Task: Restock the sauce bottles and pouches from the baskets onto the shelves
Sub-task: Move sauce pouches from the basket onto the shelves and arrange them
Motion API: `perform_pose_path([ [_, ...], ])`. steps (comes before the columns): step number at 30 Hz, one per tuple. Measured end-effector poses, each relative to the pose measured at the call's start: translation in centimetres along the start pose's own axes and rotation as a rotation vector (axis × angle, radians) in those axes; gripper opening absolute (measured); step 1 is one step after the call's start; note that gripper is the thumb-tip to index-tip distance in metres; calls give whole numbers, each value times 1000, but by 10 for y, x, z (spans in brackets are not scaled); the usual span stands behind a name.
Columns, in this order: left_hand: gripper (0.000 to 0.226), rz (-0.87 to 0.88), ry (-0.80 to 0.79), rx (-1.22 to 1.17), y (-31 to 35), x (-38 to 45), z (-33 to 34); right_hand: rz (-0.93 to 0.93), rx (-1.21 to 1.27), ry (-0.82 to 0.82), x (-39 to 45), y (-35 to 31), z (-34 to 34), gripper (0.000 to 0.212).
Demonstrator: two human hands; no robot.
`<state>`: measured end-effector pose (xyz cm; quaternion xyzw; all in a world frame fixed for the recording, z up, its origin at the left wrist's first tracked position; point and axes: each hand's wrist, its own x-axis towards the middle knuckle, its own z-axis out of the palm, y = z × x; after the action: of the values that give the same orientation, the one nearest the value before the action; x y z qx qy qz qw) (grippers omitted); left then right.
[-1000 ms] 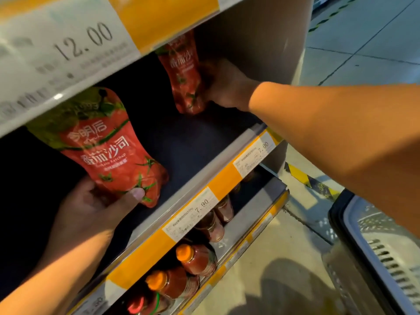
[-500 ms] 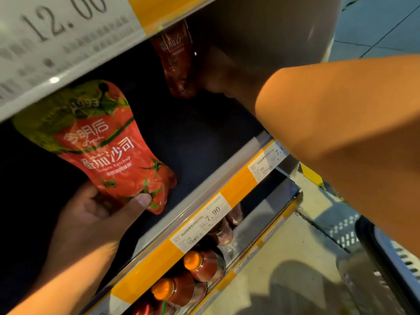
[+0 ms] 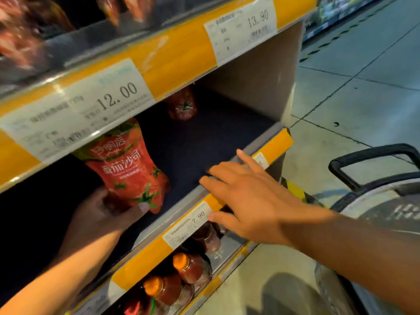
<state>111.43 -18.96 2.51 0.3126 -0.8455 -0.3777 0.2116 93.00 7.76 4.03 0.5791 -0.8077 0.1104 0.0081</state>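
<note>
One pouch (image 3: 181, 105) stands at the shelf's (image 3: 227, 133) back; the left hand (image 3: 102, 214) grips a second pouch (image 3: 129, 169); the right hand (image 3: 247, 196) hovers spread, empty, at the front edge. Much restocking likely remains.

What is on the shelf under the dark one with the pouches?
Bottles of red sauce with orange caps lie there in a row. The price strip and the right hand cover the rest.

White paper price tags on the yellow shelf strips read 12.00 (image 3: 118, 96), 13.90 (image 3: 258, 19) and 7.90 (image 3: 198, 217); the red ketchup pouch (image 3: 127, 169) bears 番茄沙司
</note>
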Motion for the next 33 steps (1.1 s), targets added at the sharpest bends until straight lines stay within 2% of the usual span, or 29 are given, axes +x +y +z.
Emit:
perform_pose_path([
  [2,68,20,13,-48,13,1,6,23,-3,23,-1,-8,10,69],
  [7,33,5,67,-179,51,28,50,49,47,99,3,-8,16,63],
  [11,31,-7,67,-189,86,62,85,62,86,140,2,-5,19,62],
  [16,32,7,104,-167,105,106,112,62,147,206,1,-5,24,60],
  [21,51,12,162,-118,113,130,128,58,181,244,0,-4,27,61],
  [27,62,-17,184,-70,112,152,129,51,216,354,0,-6,33,60],
  [33,67,-42,195,-86,110,167,130,42,221,392,0,-5,37,60],
])
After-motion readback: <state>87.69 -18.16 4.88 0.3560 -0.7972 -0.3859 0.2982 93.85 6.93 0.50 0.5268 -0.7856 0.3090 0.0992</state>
